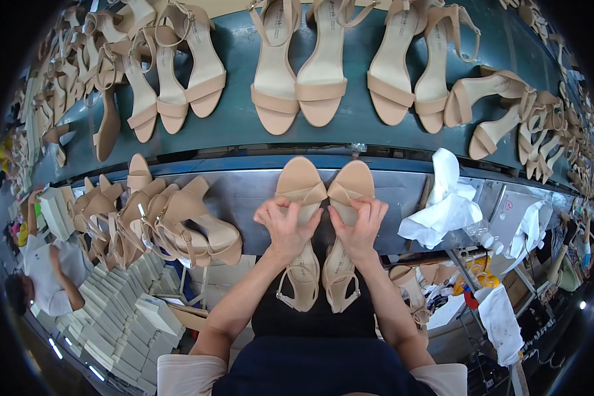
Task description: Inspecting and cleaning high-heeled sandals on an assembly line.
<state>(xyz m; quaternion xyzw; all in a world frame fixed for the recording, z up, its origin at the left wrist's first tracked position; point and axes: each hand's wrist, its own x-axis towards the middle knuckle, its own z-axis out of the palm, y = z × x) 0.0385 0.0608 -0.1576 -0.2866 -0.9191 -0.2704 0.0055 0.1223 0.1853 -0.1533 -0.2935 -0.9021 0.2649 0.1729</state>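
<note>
Nearest the wearer, both forearms rise from the lower edge to a pair of beige heeled sandals held side by side, toes away, heels toward the body. The left hand (285,228) lies over the left sandal (301,224), thumb and fingers pinched on its toe strap. The right hand (360,228) lies over the right sandal (345,224), fingers curled and pinching that strap likewise. The two sandals touch or nearly touch along their inner edges; their ankle straps hang open at the heel ends, above the wearer's dark lap. Their front parts rest over the edge of the steel bench (244,191).

To the left on the bench lies a heap of beige sandals (158,224), tumbled on their sides. Below that, at lower left, stacked pale cardboard boxes (122,323) stand in rows, and another person in a white shirt (43,274) is bent beside them.

To the right on the bench lies crumpled white tissue paper (445,204), well apart from the hands. A white cloth (501,323) hangs lower right, near small cluttered items too small to identify.

Beyond the bench runs a dark green conveyor belt (356,112) carrying further beige sandals (297,72) in pairs, toes toward the wearer, with more crowded at both ends.
</note>
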